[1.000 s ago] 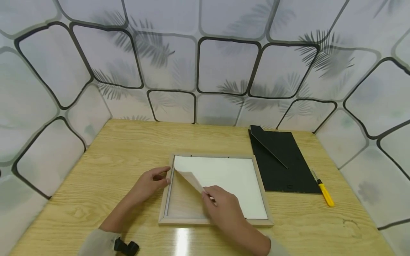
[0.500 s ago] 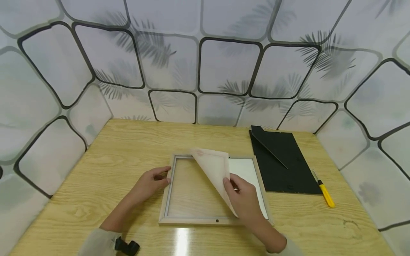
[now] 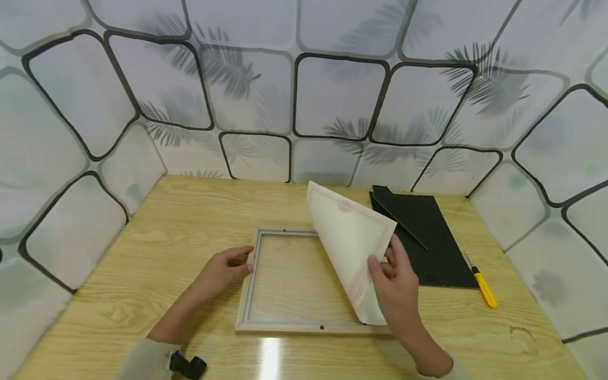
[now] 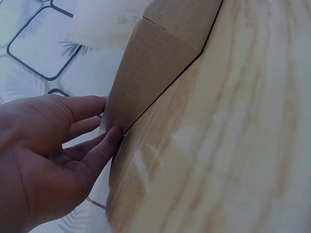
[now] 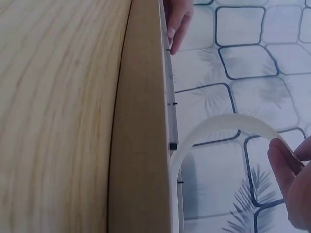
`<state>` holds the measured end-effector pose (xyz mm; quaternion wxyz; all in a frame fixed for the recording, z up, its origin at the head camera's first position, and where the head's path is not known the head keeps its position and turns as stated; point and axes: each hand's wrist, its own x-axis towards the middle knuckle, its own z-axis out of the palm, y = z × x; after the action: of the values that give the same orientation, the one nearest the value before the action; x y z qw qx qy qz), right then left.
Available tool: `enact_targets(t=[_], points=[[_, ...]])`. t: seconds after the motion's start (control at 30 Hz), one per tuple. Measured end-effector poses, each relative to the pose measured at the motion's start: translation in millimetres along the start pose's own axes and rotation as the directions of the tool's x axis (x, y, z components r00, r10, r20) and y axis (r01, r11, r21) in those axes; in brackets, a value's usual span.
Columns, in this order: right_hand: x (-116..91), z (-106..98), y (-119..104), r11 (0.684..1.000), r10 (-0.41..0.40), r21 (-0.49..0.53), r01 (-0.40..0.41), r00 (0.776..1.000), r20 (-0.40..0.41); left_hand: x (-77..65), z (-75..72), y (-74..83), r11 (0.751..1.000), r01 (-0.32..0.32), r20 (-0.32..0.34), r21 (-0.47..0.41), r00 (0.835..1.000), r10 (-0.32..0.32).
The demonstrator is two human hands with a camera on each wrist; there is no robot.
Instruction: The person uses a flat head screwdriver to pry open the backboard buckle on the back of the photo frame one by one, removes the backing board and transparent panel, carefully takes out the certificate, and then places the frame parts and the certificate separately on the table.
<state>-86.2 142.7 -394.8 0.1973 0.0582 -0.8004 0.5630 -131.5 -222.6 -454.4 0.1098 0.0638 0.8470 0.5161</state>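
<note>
A light wooden picture frame [image 3: 280, 328] lies on the table, its inside showing wood grain through it on the left. Fingertips of my left hand [image 3: 229, 270] hold its left side; in the left wrist view the thumb and forefinger of that hand [image 4: 58, 150] are at the frame's edge [image 4: 150, 58]. My right hand [image 3: 399, 287] pinches the right edge of a white paper sheet [image 3: 344, 237] with a faint pink border. The sheet is lifted and slants across the frame's right part, hiding it. In the right wrist view the sheet [image 5: 228, 121] bends in an arch towards my right hand [image 5: 296, 184].
A black backing board [image 3: 437, 237] with a raised stand leg [image 3: 396, 211] lies at the back right, partly behind the sheet. Beside it is a yellow-handled tool [image 3: 484, 289] with a narrow metal tip. Patterned covering [image 3: 332, 95] rises behind the table [image 3: 157, 227].
My right hand has moved right and peeled the sheet up from the frame's left side, turning it over to the right. My left hand has stayed at the frame's left side.
</note>
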Motion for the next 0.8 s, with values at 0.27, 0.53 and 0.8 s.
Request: enact_targets(t=[0.27, 0.53, 0.8], points=[[2.5, -19.4, 8.0, 0.999, 0.020, -0.041, -0.025, 0.992, -0.124, 0.0, 0.6, -0.3, 1.000, -0.007, 0.008, 0.006, 1.000, 0.007], [-3.8, -39.7, 17.7, 0.984, 0.075, -0.142, -0.105, 0.976, -0.202, 0.4, 1.3, -0.4, 1.000, -0.011, 0.003, 0.012, 1.000, 0.010], [-3.9, -73.2, 28.3, 0.962, 0.272, 0.068, -0.265, 0.946, -0.174, 1.0, 0.9, -1.3, 1.000, -0.009, 0.006, 0.004, 1.000, 0.008]])
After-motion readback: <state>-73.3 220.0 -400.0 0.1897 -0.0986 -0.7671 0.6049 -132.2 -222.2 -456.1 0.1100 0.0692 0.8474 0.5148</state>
